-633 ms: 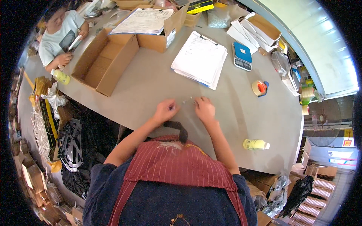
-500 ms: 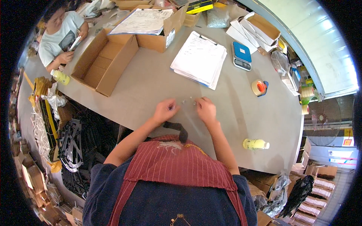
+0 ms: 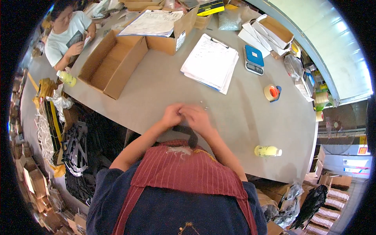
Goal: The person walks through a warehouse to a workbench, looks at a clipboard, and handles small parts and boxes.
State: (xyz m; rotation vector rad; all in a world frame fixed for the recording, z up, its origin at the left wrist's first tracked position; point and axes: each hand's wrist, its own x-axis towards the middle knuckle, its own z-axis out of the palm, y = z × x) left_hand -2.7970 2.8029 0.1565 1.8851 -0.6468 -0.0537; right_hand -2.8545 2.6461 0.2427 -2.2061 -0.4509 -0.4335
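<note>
Over the near edge of the grey table point(image 3: 231, 117), my left hand point(image 3: 172, 115) and my right hand point(image 3: 197, 119) meet at the fingertips. Both sets of fingers are closed in a pinch; whatever lies between them is hidden. A few tiny pale pieces point(image 3: 206, 108) rest on the tabletop just beyond my right hand, too small to name. Below the hands a black strap-like thing point(image 3: 192, 138) curves up against my red striped apron point(image 3: 176, 168).
Farther off lie a clipboard with papers point(image 3: 210, 62), a blue-topped scale point(image 3: 253, 58) and a tape roll point(image 3: 271, 93). An open cardboard box point(image 3: 113, 64) stands left, near a seated person point(image 3: 68, 37). A yellow bottle point(image 3: 267, 151) lies at the right.
My right hand has moved left to meet my left hand; they were apart before. Small pieces that were between them now lie beyond the right hand. The seated person's hands have shifted.
</note>
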